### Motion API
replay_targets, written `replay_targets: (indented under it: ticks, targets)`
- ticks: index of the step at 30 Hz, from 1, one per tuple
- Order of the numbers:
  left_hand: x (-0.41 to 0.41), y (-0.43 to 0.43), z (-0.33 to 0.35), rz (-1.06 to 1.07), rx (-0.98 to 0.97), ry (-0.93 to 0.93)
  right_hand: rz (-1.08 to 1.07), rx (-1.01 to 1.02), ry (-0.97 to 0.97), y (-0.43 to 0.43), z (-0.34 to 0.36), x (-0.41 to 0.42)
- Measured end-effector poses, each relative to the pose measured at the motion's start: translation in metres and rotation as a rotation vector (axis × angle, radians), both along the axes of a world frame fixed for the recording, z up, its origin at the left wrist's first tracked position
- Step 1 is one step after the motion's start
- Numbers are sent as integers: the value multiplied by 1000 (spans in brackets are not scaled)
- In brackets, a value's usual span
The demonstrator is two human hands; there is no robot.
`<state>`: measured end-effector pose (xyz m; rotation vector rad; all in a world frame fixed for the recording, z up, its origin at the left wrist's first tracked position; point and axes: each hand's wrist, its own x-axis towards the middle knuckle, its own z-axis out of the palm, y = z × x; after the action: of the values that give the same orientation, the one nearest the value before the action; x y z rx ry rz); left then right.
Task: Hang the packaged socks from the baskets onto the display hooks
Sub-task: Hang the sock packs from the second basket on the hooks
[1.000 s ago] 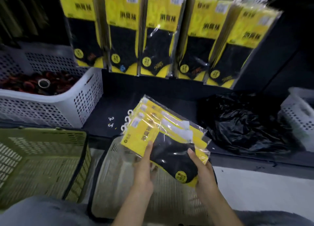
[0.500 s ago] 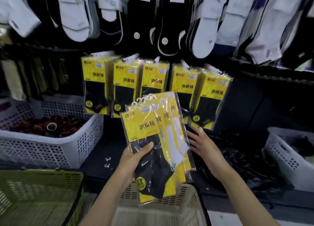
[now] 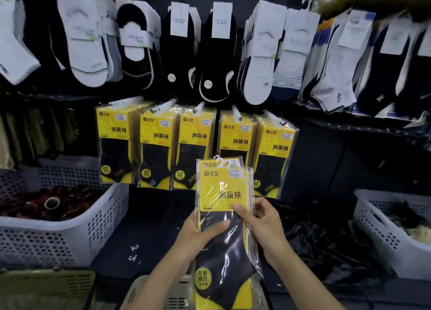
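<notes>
The stack of sock packs [image 3: 224,193] is held upright in front of the hanging row, its btm edge cut off by the frame. The no. of packs can't be told; two white hanger tabs show at the top, one behind the other. The left hand [image 3: 198,237] grips the stack from the left, thumb across the dark sock on the front, other fingers hidden behind. The right hand [image 3: 263,223] pinches the right edge, thumb on the front, fingers curled at the side and partly out of sight.

Behind, five bunches of yellow packs [image 3: 158,141] hang side by side on display hooks [image 3: 163,106] (only white tips poke out above the pkgs). The held stack covers the lower part of the 4th bunch. Above hang banded socks [image 3: 256,64], blurred twd the edges, print unreadable.

The dark shelf [image 3: 144,216] carries small white marks [image 3: 134,251], illegible. A white basket [image 3: 70,235] at left holds reddish-dark items, hard to identify. A second white basket [image 3: 382,235] is at right, contents unclear. A black plastic bag [image 3: 326,235] lies between it and the hands. A green basket [image 3: 46,286] at btm left and a beige basket [image 3: 144,291] under the forearms are both cropped. The room is dim.
</notes>
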<state>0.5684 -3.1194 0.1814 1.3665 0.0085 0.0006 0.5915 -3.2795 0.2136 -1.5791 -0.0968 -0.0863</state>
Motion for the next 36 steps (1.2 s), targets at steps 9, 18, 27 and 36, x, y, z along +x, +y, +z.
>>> replay_targets:
  ticks: [9, 18, 27, 36]
  targets:
    - [24, 0, 13, 59, 65, -65, -7, 166, 88, -40, -10, 31]
    - [63, 16, 41, 258, 70, -223, -276, 258, -51, -106, 24, 116]
    - [91, 16, 56, 308, 42, -347, -229, 75, -109, -99, 28, 189]
    - [108, 20, 55, 298, 14, -404, -444, 70, -117, -86, 15, 253]
